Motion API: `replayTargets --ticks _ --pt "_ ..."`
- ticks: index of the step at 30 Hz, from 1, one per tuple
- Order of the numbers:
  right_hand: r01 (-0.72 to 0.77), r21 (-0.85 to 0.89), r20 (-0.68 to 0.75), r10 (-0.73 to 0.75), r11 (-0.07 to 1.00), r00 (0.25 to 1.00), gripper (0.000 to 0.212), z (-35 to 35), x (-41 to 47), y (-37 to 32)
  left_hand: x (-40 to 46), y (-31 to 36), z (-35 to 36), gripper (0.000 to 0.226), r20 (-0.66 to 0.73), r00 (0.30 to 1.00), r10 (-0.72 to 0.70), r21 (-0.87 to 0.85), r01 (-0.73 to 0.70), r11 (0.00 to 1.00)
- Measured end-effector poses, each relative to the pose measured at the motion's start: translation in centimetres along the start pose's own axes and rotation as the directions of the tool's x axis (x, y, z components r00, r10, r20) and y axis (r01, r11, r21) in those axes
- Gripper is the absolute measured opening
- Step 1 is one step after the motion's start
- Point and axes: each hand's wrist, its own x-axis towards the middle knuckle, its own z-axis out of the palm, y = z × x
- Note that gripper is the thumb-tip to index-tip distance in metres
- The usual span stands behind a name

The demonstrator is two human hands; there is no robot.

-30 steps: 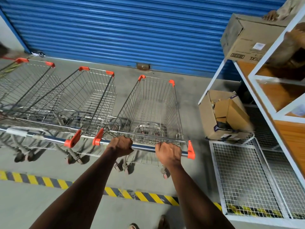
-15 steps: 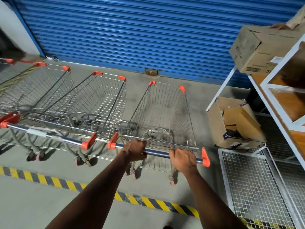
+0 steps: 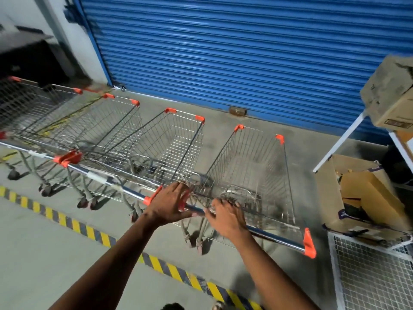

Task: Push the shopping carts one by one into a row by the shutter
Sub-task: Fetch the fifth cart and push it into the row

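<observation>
Several wire shopping carts with orange corner caps stand side by side facing the blue shutter (image 3: 245, 52). The rightmost cart (image 3: 252, 166) is directly in front of me, its chrome handle bar (image 3: 274, 238) ending in an orange cap. My left hand (image 3: 169, 203) hovers over the left end of that bar with fingers spread and straight. My right hand (image 3: 228, 217) is beside it, fingers relaxed and lifted off the bar. The neighbouring cart (image 3: 169, 144) stands close on the left, with further carts (image 3: 67, 121) beyond it.
An open cardboard box (image 3: 357, 193) lies on the floor to the right, beside a white wire rack (image 3: 371, 271). Another box (image 3: 391, 97) sits on a white shelf frame above. A yellow-black hazard stripe (image 3: 93, 231) crosses the floor behind the carts.
Both hands have let go of the cart's handle bar and opened. The view has swung left, bringing more carts and the wall corner into sight.
</observation>
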Motion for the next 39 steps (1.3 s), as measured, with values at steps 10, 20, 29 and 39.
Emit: replayTargets --ticks 10,20,29,39 --pt "-0.06 0.088 0.069 0.054 0.994 0.996 0.056 3.1 4.3 -9.7 -3.4 -10.1 0.2 0.102 0.096 0.992 -0.084 0.376 0.042 0.926" --pt "-0.357 0.008 -0.138 0.354 0.934 0.925 0.053 5.8 5.3 -14.4 -1.7 -14.5 1.2 0.082 0.207 0.978 0.029 0.422 -0.116 0.899" --pt "-0.4 0.096 -0.328 0.408 0.911 0.852 0.047 8.6 6.3 -16.1 -1.2 -15.5 1.7 0.035 0.229 0.968 0.104 0.273 -0.167 0.947" --pt "-0.384 0.029 -0.254 0.379 0.923 0.89 0.05 9.8 7.4 -16.5 0.8 -13.9 2.1 0.022 0.183 0.974 0.134 0.309 -0.186 0.933"
